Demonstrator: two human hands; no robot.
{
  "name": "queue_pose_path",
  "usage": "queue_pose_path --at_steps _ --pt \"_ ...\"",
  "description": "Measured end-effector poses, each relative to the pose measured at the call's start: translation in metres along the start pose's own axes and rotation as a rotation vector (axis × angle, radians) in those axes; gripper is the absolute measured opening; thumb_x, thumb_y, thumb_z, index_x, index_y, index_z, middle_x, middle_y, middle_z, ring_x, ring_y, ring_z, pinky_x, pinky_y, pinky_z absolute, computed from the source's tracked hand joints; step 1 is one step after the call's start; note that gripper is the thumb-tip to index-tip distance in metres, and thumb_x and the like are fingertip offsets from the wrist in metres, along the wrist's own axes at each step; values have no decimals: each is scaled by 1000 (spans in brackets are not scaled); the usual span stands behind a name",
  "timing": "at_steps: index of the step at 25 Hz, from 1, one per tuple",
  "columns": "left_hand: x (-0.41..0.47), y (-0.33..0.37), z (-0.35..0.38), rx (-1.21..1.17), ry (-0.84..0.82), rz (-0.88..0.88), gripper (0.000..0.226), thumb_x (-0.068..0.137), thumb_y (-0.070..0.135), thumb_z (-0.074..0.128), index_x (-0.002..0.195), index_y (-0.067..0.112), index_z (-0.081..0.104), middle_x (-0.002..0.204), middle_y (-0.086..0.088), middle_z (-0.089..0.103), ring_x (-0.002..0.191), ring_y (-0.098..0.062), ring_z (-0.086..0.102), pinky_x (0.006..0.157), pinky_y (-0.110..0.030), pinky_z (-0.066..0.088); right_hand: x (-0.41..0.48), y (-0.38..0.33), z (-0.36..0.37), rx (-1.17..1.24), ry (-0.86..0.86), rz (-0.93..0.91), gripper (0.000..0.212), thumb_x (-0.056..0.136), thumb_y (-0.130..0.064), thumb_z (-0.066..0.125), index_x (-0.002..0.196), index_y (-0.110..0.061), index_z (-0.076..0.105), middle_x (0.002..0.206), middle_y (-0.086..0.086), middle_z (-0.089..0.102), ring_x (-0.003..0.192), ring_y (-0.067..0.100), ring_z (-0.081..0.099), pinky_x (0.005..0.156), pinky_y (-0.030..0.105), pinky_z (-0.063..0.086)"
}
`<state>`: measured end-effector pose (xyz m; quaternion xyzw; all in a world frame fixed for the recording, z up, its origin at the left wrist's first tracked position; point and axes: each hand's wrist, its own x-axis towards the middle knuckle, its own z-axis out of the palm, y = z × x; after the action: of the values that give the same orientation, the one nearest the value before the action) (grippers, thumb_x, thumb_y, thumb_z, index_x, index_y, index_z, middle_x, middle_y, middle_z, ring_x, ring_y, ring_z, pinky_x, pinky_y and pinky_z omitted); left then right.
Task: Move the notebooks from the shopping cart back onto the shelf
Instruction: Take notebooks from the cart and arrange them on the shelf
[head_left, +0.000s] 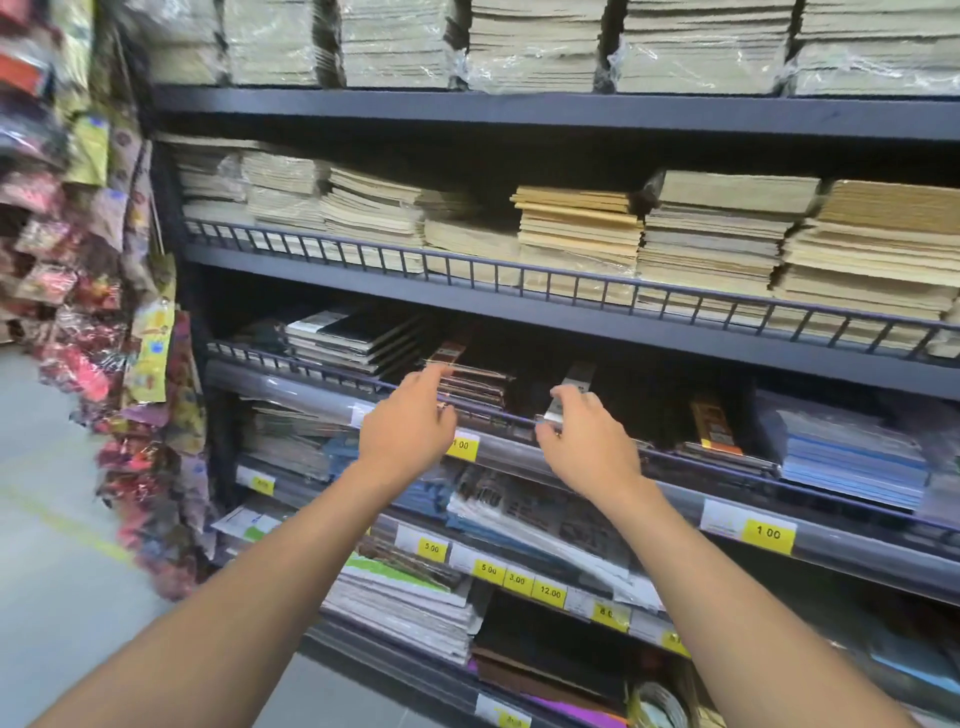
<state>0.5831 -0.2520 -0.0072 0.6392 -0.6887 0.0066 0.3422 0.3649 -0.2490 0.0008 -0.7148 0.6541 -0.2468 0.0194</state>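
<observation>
The dark blue shelf (519, 457) has a wire front rail. On its middle level lies a stack of dark notebooks (475, 382) with a red label. My left hand (410, 423) reaches over the rail, fingers spread, with the fingertips touching the top front edge of that stack and nothing in the hand. To the right lies a dark notebook with a white label (576, 376). My right hand (587, 439) has its fingers and thumb curled on this notebook's front edge at the rail. The shopping cart is not in view.
Black and white notebooks (343, 335) lie left of the stack, blue ones (852, 452) at the right. Beige notebook stacks (576, 234) fill the upper shelves. Yellow price tags (769, 532) line the shelf fronts. Hanging colourful packets (104, 364) crowd the left, above grey floor.
</observation>
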Motion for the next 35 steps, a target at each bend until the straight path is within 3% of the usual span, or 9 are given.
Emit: queue_pose_path --at_steps 4,8,10,12,14,19,24,28,35 --pt "25 -41 -7 -41 -72 -109 59 94 38 56 147 26 32 136 -8 60 98 -32 69 87 -46 54 4 -26 12 158 -9 -12 60 100 -38 55 153 -24 31 133 8 60 111 30 63 87 48 56" --pt "61 -68 0 -100 -233 -81 59 95 41 56 146 27 31 113 0 68 50 -11 69 86 -43 57 26 -47 30 165 36 100 65 99 -38 56 155 -23 26 112 12 68 84 25 71 77 49 61" --pt "77 -75 6 -135 -329 -25 48 96 39 56 137 22 37 94 5 67 42 -9 66 75 -39 59 41 -52 39 180 -1 199 70 97 -42 56 156 -27 22 90 5 70 69 20 73 71 45 63" --pt "88 -74 8 -184 -397 13 28 96 35 55 113 17 44 75 0 71 45 -14 68 54 -31 54 51 -56 40 235 -65 277 70 98 -39 56 157 -29 19 74 1 74 59 17 74 70 42 64" --pt "96 -77 7 -237 -456 6 17 95 33 55 99 19 46 65 -4 71 47 -16 70 45 -26 46 53 -68 40 302 -106 352 69 100 -34 55 158 -27 17 73 2 76 56 16 74 70 40 65" --pt "112 -95 23 -327 -536 -38 25 95 42 53 101 18 57 71 -5 74 50 -19 71 52 -28 45 54 -78 47 320 -61 437 66 101 -28 53 158 -27 21 66 2 76 54 15 73 67 38 65" --pt "115 -98 32 -354 -505 -30 25 98 38 52 99 14 56 59 -1 68 46 -16 67 48 -26 44 58 -86 49 315 -29 484 61 104 -25 51 157 -25 22 60 1 74 51 14 72 61 29 62" --pt "111 -101 34 -391 -505 -31 30 98 38 51 104 9 56 49 2 58 48 -21 65 54 -30 46 60 -85 47 264 -33 518 57 105 -21 47 157 -25 23 60 3 74 52 14 72 66 32 64" --pt "106 -99 18 -354 -511 31 22 100 39 50 105 20 60 63 2 66 46 -15 66 51 -26 42 50 -81 55 208 -2 433 37 103 -27 49 139 -16 50 68 0 74 54 11 72 68 38 65"
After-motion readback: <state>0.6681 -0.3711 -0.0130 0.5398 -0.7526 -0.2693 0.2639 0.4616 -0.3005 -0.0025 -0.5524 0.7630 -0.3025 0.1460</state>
